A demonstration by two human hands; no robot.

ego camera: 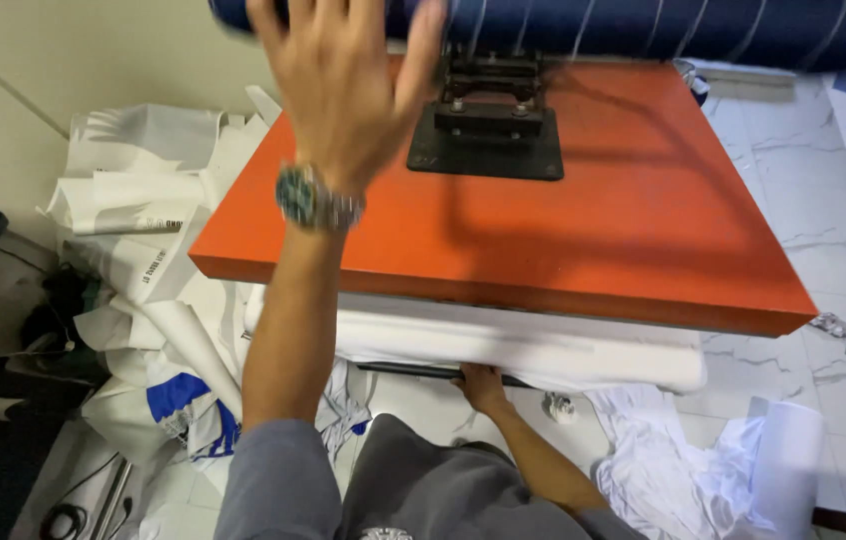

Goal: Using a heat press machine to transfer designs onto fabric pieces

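Observation:
A heat press fills the middle: an orange upper plate (pixel 583 230) with a black bracket (pixel 488 125) on top, over a white padded lower bed (pixel 543 350). My left hand (pixel 343 90), a watch on its wrist, is raised above the plate's back left corner. Its fingers are spread and it holds nothing, just left of the bracket and slightly blurred. My right hand (pixel 483 385) reaches under the front of the press. Its fingers curl on the dark edge (pixel 403 370) below the white bed.
A dark blue striped fabric roll (pixel 663 25) lies behind the press. Crumpled white paper sheets (pixel 143 190) pile up on the left. White cloth (pixel 663 460) and a white paper roll (pixel 783 460) lie on the marble floor at the right. Cables (pixel 73 515) sit at the bottom left.

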